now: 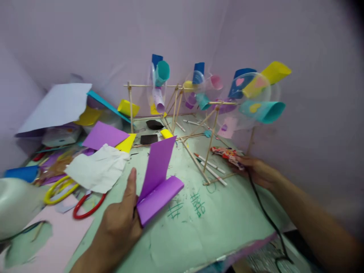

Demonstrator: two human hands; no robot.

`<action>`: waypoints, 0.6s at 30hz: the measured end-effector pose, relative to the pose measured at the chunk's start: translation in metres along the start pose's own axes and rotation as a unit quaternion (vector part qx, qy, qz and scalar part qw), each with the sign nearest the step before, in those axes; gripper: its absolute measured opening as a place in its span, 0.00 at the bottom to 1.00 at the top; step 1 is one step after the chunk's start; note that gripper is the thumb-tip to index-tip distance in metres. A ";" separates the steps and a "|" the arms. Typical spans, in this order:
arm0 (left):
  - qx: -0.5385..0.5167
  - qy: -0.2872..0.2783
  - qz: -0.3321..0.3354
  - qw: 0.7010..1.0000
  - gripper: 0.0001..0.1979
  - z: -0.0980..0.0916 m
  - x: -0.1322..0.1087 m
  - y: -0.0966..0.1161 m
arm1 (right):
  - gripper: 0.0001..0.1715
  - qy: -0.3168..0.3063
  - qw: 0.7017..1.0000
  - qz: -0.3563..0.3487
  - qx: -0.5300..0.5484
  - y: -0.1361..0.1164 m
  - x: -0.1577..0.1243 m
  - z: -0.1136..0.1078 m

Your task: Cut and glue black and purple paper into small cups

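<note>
My left hand is closed on a folded piece of purple paper, with the index finger pointing up. One panel of the paper stands upright and the other is curled over like a tube. My right hand, at the right side of the table, grips a glue gun with a red floral pattern. A black cord runs down from it. Just beyond that hand is a wooden-stick frame carrying a clear wheel with blue, yellow and teal paper tubes.
Two more stick-framed wheels stand at the back by the wall. Several marker pens lie near the right frame. To the left are paper scraps, white cloth, yellow-handled scissors, red-handled scissors and a white rounded object.
</note>
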State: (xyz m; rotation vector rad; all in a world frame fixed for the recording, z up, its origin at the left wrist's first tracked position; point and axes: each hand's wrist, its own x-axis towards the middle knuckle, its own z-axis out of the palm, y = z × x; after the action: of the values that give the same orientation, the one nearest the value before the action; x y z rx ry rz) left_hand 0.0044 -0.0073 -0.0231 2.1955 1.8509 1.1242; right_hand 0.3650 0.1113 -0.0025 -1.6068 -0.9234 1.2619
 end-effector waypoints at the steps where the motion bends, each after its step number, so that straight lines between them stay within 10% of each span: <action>1: 0.016 0.001 0.015 1.000 0.37 0.000 0.000 0.002 | 0.10 0.044 0.994 -0.032 -0.096 -0.001 -0.003 0.000; 5: 0.068 0.022 0.083 0.994 0.38 -0.004 0.001 0.007 | 0.29 0.116 0.927 -0.212 -0.287 -0.007 -0.033 0.018; 8: 0.029 0.006 0.096 0.995 0.38 -0.009 0.002 0.010 | 0.35 -0.174 0.937 -0.228 -0.202 -0.011 -0.057 0.057; 11: -0.036 -0.019 0.107 0.993 0.39 -0.011 0.001 0.012 | 0.41 -0.402 0.877 -0.221 -0.145 -0.012 -0.063 0.103; 18: -0.125 -0.053 0.079 0.988 0.43 -0.006 -0.004 0.009 | 0.25 -0.509 0.836 -0.192 -0.069 -0.007 -0.061 0.144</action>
State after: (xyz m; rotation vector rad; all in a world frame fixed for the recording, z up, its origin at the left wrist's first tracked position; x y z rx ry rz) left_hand 0.0087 -0.0160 -0.0162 2.2376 1.4289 1.1678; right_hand 0.2108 0.0841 0.0091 -0.6615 -1.9015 1.7726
